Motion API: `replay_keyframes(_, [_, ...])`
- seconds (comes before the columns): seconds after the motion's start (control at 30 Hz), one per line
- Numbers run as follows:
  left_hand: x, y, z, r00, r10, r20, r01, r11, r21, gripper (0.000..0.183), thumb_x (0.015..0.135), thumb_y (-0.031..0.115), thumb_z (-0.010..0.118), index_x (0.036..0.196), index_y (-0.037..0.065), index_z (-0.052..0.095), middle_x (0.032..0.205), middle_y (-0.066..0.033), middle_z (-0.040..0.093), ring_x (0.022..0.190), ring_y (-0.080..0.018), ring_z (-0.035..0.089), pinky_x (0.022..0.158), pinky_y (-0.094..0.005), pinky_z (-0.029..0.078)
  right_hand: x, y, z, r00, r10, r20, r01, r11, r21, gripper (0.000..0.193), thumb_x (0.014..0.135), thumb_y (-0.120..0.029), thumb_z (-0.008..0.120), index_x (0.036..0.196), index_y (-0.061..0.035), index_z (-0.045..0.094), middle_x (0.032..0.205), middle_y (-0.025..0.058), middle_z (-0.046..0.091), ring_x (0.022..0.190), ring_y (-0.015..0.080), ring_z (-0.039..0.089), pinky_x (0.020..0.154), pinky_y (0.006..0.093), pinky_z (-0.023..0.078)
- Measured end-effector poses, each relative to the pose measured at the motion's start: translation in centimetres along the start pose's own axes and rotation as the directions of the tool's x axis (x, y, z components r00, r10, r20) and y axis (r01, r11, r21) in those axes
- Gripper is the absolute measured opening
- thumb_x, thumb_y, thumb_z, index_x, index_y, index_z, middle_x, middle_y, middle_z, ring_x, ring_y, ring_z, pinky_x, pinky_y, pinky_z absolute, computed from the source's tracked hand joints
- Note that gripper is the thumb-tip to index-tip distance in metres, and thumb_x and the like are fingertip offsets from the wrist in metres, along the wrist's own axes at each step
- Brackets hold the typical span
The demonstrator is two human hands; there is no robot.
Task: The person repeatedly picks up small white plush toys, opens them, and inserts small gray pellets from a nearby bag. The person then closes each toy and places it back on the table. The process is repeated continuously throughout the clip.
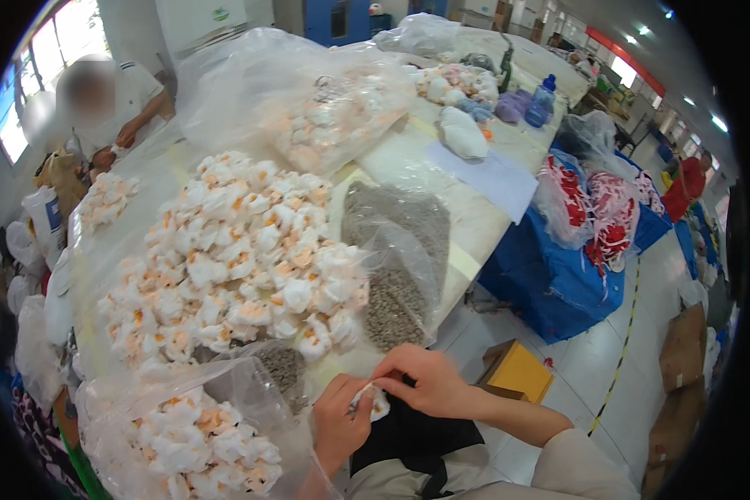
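Note:
Close to my body at the table's near edge, my left hand is closed round a small white plush piece. The fingertips of my right hand pinch together at the top of that same piece, touching my left fingers. What exactly lies between the right fingertips is too small to make out. Beyond my hands spreads a large heap of white plush pieces with orange and peach patches. A clear bag of grey-brown granules lies just past my right hand. Left of my left hand is an open clear bag holding similar plush pieces.
More granules lie beside the near bag. Another large clear bag rests across the table. A blue bottle stands far right. On the floor are blue sacks and a yellow box. Another person sits far left.

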State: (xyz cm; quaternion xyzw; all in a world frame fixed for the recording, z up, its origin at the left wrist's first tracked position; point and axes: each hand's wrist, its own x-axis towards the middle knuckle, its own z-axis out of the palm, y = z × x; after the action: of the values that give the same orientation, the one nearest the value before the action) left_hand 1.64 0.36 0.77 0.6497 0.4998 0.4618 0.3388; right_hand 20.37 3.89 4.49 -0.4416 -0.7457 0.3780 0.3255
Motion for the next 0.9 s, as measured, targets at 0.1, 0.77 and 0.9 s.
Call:
replay_keyframes(0.1, [-0.4,-0.5,-0.3,0.999,-0.010,0.037,0.007,0.997,0.080,0.011,0.088,0.005,0.068,0.099,0.000,0.069,0.091,-0.0156,0.066,0.080,-0.0339,0.066,0.071,-0.0402,0.052,0.2,1.3,0.3,0.992,-0.117,0.055,0.117,0.993,0.014,0.010,0.090,-0.009,0.071,0.098,-0.0050,0.065,0.091,0.0122,0.064,0.092,0.0347,0.063,0.080,0.0432,0.052])
replay_keyframes(0.77, [-0.6,-2.6,0.5,0.999,0.003,0.035,-0.007,0.993,0.115,0.040,0.108,0.036,0.057,0.098,-0.001,0.067,0.082,-0.0144,0.061,0.073,-0.0313,0.058,0.067,-0.0405,0.047,-0.4,3.7,4.1,0.893,-0.411,0.182,0.442,0.730,-0.521,0.015,0.093,-0.020,0.068,0.098,-0.0066,0.068,0.094,0.0139,0.065,0.097,0.0325,0.063,0.085,0.0427,0.052])
replay_keyframes(0.9, [-0.9,-2.6,0.5,0.997,-0.049,-0.065,0.056,0.992,0.114,0.051,0.108,0.048,0.054,0.095,0.000,0.065,0.078,-0.0104,0.058,0.071,-0.0257,0.056,0.067,-0.0383,0.046,-1.6,2.0,4.7,0.881,-0.442,-0.168,0.380,0.873,-0.305,0.016,0.093,-0.019,0.067,0.104,-0.0074,0.068,0.102,0.0134,0.062,0.104,0.0325,0.059,0.091,0.0427,0.051])
